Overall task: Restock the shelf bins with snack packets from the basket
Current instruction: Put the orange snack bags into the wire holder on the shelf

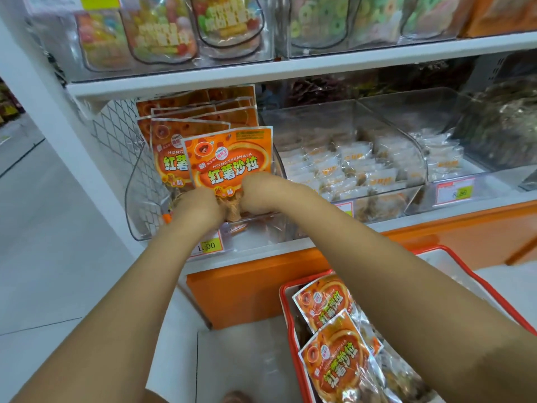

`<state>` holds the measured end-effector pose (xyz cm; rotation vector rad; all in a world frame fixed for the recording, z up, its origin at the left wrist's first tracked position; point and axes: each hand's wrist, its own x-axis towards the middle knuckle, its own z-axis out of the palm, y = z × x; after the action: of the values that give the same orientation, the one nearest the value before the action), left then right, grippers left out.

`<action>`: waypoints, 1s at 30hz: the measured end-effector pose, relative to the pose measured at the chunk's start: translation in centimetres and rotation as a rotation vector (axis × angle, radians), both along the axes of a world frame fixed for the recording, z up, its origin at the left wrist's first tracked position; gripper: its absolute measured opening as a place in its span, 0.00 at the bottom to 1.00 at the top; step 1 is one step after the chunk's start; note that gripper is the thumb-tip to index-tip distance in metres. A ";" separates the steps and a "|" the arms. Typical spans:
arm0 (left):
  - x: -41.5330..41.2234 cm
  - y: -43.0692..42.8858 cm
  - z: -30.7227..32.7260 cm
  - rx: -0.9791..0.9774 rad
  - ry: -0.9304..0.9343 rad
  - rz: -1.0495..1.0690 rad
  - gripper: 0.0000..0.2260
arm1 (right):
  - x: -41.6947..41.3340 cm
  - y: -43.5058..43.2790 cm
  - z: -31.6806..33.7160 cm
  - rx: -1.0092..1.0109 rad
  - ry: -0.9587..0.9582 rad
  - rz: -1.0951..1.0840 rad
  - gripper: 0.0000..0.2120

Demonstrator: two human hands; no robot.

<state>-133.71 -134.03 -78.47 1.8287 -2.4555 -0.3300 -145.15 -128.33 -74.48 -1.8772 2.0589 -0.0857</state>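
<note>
Both hands grip orange packet's lower edge.

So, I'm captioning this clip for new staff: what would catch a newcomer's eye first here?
The orange snack packet stands upright at the front of the clear left bin, gripped low by the left hand and right hand. Matching packets lie in the red basket at lower right.
</note>
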 end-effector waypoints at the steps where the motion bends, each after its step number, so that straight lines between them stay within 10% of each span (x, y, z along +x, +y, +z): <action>1: 0.1 0.4 0.1 -0.021 0.035 -0.013 0.11 | -0.4 1.1 0.4 -0.110 -0.064 -0.023 0.09; 5: 0.8 1.7 0.2 -0.197 0.221 -0.107 0.14 | -3.8 6.4 0.5 -0.343 -0.238 -0.085 0.20; 12: 0.4 6.6 0.5 -0.476 0.521 -0.482 0.13 | -10.7 15.3 -11.1 -0.084 -0.282 -0.303 0.20; 18: 0.0 8.3 -2.2 -0.205 0.152 -0.667 0.16 | -12.4 22.8 -22.7 0.330 -0.325 -0.463 0.17; 25: 0.1 8.0 -2.5 -0.182 0.150 -0.564 0.14 | -10.3 26.9 -27.5 0.260 -0.729 -0.710 0.29; 30: -1.1 9.3 -2.7 -0.153 0.035 -0.520 0.13 | -10.1 28.0 -27.0 0.113 -0.855 -0.671 0.17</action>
<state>-134.85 -124.77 -81.18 1.0985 -2.8062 -0.1853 -155.23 -100.29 -101.44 -0.7653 1.8674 -0.7647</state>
